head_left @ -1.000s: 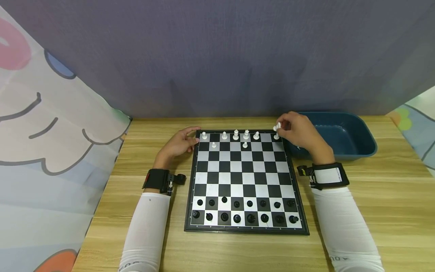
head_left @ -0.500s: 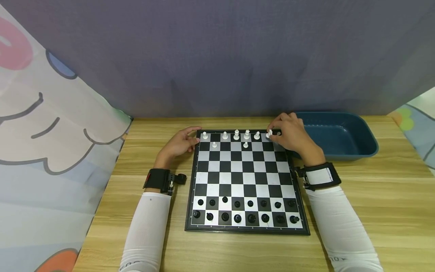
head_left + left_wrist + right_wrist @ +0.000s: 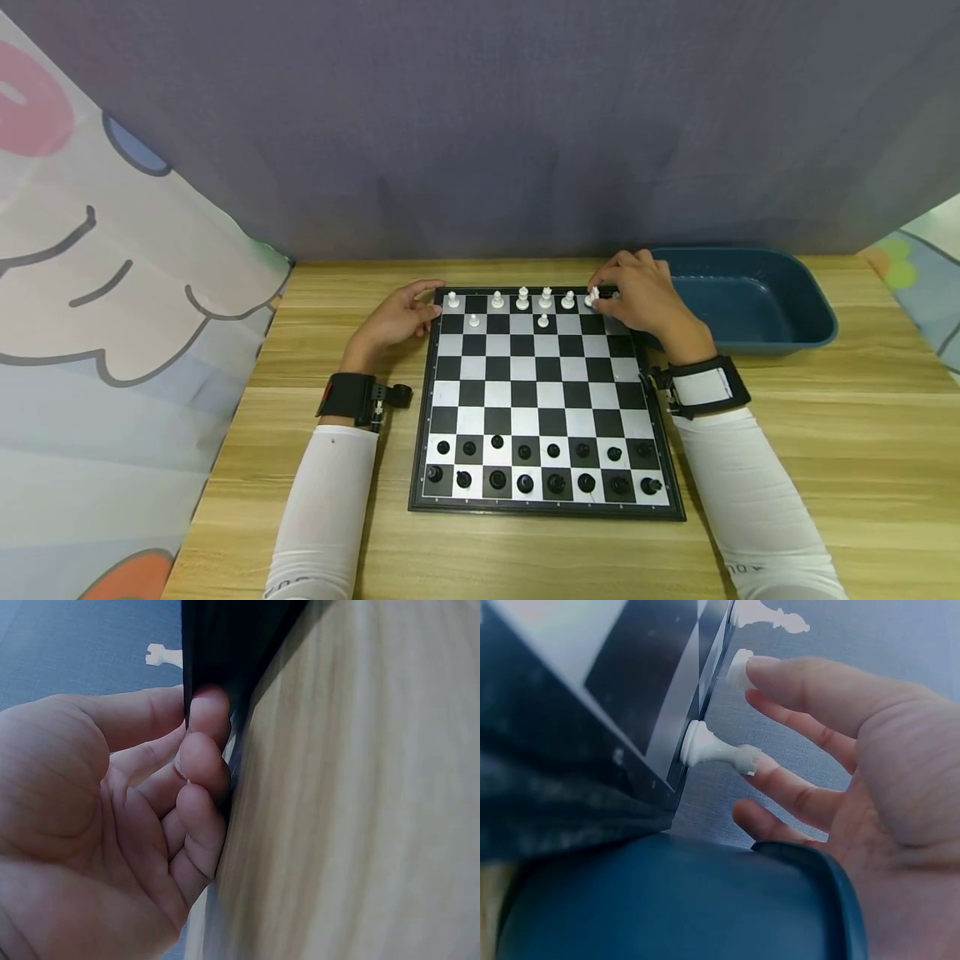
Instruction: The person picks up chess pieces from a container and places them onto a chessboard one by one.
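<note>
The chessboard [image 3: 525,392] lies on the wooden table between the hands. My right hand [image 3: 648,302] pinches a white knight [image 3: 592,298] on the far row, between a white bishop [image 3: 568,301] and the corner. Its base [image 3: 738,669] shows under the thumb in the right wrist view; the rest is hidden by fingers. Another finger overlaps the top of a white rook [image 3: 714,751] at the corner. My left hand [image 3: 397,318] grips the board's far left edge, thumb on one side and fingers curled at the other. A white rook [image 3: 163,655] stands close by.
A dark blue plastic tub [image 3: 750,312] stands right of the board, close to its edge. Two white pawns [image 3: 474,321] stand on the second far row. Black pieces [image 3: 525,483] fill the two near rows. A grey panel [image 3: 480,125] rises behind the table.
My right hand has moved left from above the corner rook, bringing the white knight down onto the far row beside the bishop. The left hand has stayed at the board's edge.
</note>
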`<action>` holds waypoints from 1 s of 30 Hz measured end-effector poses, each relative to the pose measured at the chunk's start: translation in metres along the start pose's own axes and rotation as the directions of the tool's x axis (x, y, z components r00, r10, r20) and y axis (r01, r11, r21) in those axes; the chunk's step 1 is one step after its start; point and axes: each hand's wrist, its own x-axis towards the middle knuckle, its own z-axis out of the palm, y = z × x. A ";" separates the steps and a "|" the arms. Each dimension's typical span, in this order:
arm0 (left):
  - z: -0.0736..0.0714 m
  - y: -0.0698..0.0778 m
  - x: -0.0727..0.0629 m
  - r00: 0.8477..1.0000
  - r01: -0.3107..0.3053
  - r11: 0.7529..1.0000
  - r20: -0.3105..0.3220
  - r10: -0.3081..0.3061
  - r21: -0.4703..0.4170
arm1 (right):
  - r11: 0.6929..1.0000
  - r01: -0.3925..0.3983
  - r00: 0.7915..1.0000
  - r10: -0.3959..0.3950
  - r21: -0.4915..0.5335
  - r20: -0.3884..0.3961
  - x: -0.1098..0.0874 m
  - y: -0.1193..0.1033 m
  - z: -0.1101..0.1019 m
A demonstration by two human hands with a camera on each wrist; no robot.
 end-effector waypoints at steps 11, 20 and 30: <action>0.000 0.021 -0.016 1.000 -0.002 1.000 0.008 0.002 -0.004 | 0.999 -0.033 0.999 0.034 -0.038 0.016 0.003 -0.002 0.004; 0.001 0.013 -0.006 1.000 0.022 1.000 -0.001 -0.022 0.002 | 0.998 -0.046 0.998 0.047 -0.036 0.029 0.003 -0.002 0.004; 0.000 -0.007 0.003 1.000 -0.009 1.000 -0.012 0.009 0.007 | 0.994 0.026 0.999 -0.023 0.104 -0.028 -0.004 0.007 -0.015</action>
